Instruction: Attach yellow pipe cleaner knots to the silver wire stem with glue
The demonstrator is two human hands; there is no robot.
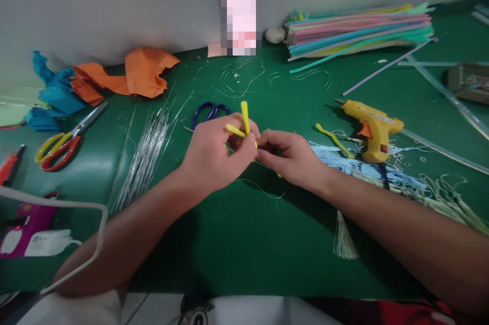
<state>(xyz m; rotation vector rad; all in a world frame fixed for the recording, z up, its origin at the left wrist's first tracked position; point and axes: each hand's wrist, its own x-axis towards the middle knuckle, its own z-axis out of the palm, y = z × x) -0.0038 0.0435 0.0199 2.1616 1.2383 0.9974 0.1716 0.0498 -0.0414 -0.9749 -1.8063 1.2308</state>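
Yellow pipe cleaners (pixel 245 117) stick up from between the pinched thumb and finger of my left hand (pixel 216 154). Right up against it, my right hand (pixel 286 154) is closed too, its fingertips meeting the left ones at the lower part of the same yellow piece. A short yellow end shows beneath the right hand; the middle is hidden by fingers. Dark-blue-handled scissors (pixel 202 111) lie just behind my left hand. Another bent yellow pipe cleaner (pixel 334 140) rests on the green table (pixel 237 248), to the right of my right hand.
A yellow glue gun (pixel 376 126), blue tassels (pixel 344 162) and a bundle of coloured pipe cleaners (pixel 359 32) lie to the right. Thin wires (pixel 147 149), red-and-yellow scissors (pixel 69 141) and orange crepe paper (pixel 145 73) lie left. A blurred upright rectangle (pixel 240 9) stands at the back.
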